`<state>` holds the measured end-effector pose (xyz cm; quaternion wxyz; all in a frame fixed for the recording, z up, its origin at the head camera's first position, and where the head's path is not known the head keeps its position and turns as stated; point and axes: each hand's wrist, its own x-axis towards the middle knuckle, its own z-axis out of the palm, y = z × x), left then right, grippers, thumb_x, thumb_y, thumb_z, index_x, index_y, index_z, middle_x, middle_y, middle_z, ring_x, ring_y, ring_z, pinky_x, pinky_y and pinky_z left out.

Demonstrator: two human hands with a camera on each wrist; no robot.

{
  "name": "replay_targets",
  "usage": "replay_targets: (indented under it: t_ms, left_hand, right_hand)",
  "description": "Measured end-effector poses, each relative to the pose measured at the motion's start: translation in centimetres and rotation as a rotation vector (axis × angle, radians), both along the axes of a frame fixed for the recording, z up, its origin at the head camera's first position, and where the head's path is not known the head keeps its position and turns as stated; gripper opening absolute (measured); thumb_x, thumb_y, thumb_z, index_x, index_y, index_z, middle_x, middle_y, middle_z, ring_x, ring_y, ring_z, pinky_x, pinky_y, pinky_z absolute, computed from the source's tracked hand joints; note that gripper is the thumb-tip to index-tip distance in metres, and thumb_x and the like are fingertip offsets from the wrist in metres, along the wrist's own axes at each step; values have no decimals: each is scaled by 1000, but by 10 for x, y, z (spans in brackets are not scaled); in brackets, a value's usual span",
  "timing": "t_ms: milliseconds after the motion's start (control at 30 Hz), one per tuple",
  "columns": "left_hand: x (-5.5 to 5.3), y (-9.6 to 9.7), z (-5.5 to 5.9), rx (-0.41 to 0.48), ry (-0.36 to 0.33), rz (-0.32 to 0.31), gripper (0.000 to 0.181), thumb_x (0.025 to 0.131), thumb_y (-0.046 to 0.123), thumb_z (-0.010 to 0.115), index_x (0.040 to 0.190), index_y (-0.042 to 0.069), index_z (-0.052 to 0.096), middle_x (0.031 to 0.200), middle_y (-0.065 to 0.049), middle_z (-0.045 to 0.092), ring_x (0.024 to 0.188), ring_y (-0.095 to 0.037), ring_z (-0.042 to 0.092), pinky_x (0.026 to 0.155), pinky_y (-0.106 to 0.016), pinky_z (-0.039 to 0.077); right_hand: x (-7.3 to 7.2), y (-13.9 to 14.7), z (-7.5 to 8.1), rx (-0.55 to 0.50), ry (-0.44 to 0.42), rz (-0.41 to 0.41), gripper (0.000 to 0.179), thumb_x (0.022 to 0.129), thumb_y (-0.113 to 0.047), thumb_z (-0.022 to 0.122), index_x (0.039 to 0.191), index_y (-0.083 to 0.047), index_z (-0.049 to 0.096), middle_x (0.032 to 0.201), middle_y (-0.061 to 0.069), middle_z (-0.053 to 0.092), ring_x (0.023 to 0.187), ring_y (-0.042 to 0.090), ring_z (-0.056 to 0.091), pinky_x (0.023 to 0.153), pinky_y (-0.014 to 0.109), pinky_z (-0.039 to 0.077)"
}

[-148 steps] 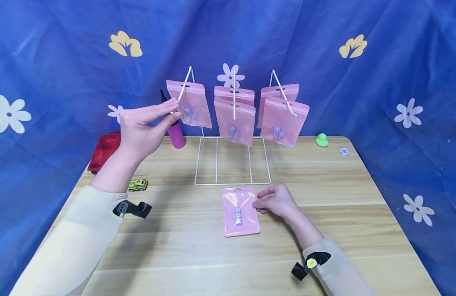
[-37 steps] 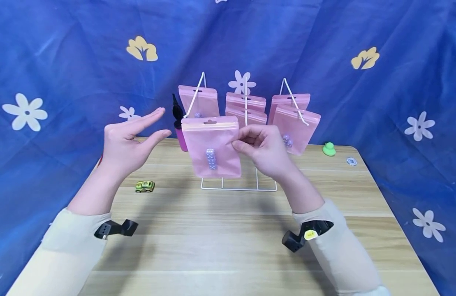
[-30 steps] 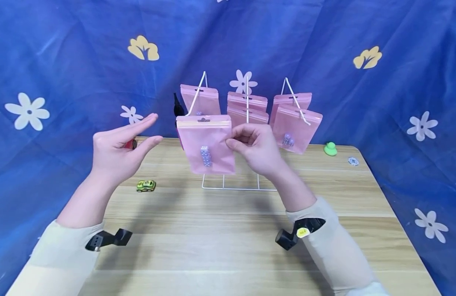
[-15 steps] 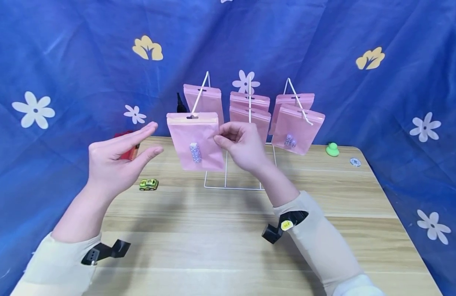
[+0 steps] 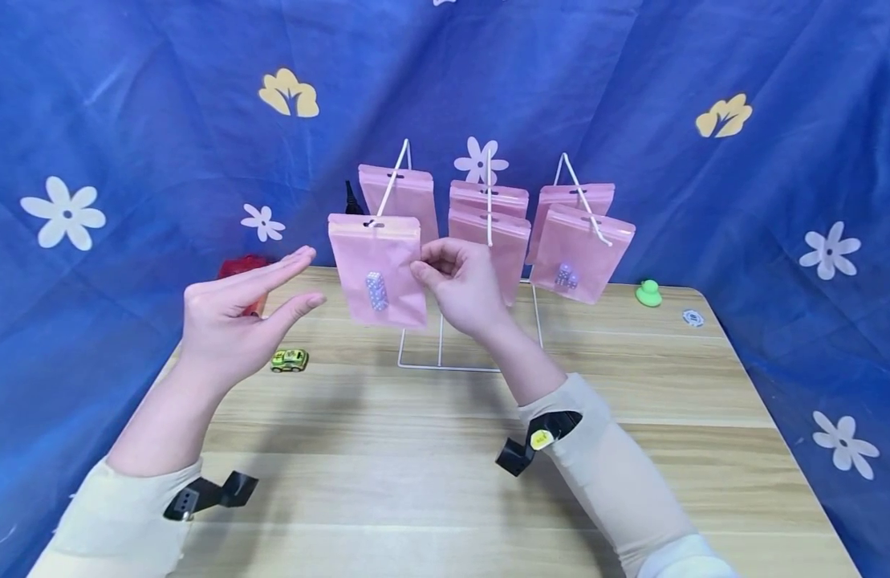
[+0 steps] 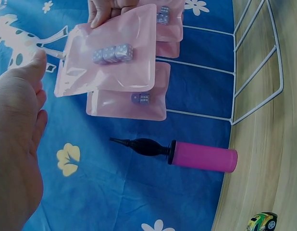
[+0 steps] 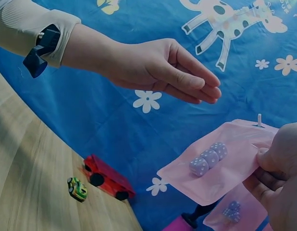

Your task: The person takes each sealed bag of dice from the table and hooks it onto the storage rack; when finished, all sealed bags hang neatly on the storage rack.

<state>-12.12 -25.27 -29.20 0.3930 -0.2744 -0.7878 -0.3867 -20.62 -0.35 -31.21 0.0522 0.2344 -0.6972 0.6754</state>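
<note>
My right hand [image 5: 465,285] pinches the right edge of a pink zip bag [image 5: 379,261] between thumb and fingers. A short row of purple dice [image 7: 208,160] shows through the bag. Its hang hole lies at the front end of the left hook [image 5: 390,186] of a white wire rack [image 5: 452,368], and in the right wrist view the white hook tip [image 7: 259,118] sticks up at the bag's top edge. My left hand [image 5: 235,317] is held left of the bag, fingers straight, thumb apart, nothing in it. Behind, on the same hook, hangs another pink bag [image 5: 401,193].
Pink bags hang on the middle [image 5: 488,241] and right hooks [image 5: 582,257]. On the table [image 5: 416,449] are a green toy car [image 5: 290,360], a red toy truck [image 7: 107,178], a green duck [image 5: 648,293] and a poker chip [image 5: 693,318]. A magenta hand pump [image 6: 204,156] stands behind the left hook.
My right hand has picked the bag up from the table, raised it and carried it left to the left hook's tip. My left hand has moved away from that hook and its fingers have spread.
</note>
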Motion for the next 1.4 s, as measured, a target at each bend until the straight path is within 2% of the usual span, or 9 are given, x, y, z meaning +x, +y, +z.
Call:
replay_targets:
  t_ms: [200,267,367,433,600,733,867,1167,1400]
  left_hand:
    - [-2,2,-2,5,-1,-18,66,93,55,76,118,-6,77,118,-24,74,51,4,23,49,-16,15]
    - [-4,2,-5,19,1,-33,66,92,55,77,116,-7,78,117,-24,75,57,8,46,56,-5,31]
    - [-10,2,-12,6,-3,-49,65,93,54,78,117,-7,77,117,-23,75,97,0,73,86,-9,52]
    - [-14,1,-18,-9,-11,-58,64,93,53,78,118,-6,77,118,-21,75,118,-5,69,101,-19,53]
    - [-25,-2,-32,-58,-34,-84,58,93,48,81,122,-2,77,123,-17,74,119,-5,68,100,-19,54]
    - [-30,0,-42,-90,-50,-97,48,84,22,93,124,1,77,125,-14,74,120,-8,68,101,-20,54]
    - [-34,7,-56,-123,-91,-103,59,71,-1,96,126,4,77,127,-11,73,118,-16,70,101,-20,53]
    - [-44,18,-97,-131,-207,-143,53,75,0,95,125,6,79,125,-9,74,113,-29,73,104,-21,52]
    - [-46,22,-110,-128,-212,-157,54,73,-3,95,124,5,79,123,-12,75,110,-35,74,103,-19,52]
  right_hand:
    - [-8,-2,-4,0,-25,-40,4,97,9,71,97,9,74,86,15,73,73,10,63,66,20,53]
    - [-12,-4,-4,-4,-40,-55,4,97,8,71,98,9,74,88,14,73,75,10,64,67,20,55]
    - [-18,-5,-5,-14,-58,-83,4,98,7,71,99,10,74,90,14,74,76,9,65,69,19,56]
    - [-22,-7,-5,-20,-68,-104,4,98,6,71,100,10,74,91,15,74,77,9,65,70,19,57]
    - [-29,-10,-5,-9,-52,-158,7,97,5,72,102,10,74,95,18,76,80,11,67,74,21,59]
    - [-32,-12,-6,-5,-45,-192,9,98,4,73,104,10,75,97,19,76,83,14,68,76,22,59]
    - [-35,-16,-7,-35,-43,-216,10,98,6,72,106,11,74,98,20,75,84,16,68,77,23,59]
    - [-43,-22,-11,-44,24,-276,10,97,6,72,106,10,76,97,19,77,83,20,71,75,24,60]
    - [-44,-21,-12,-54,41,-266,13,98,5,71,109,11,75,101,21,77,88,25,73,81,25,61]
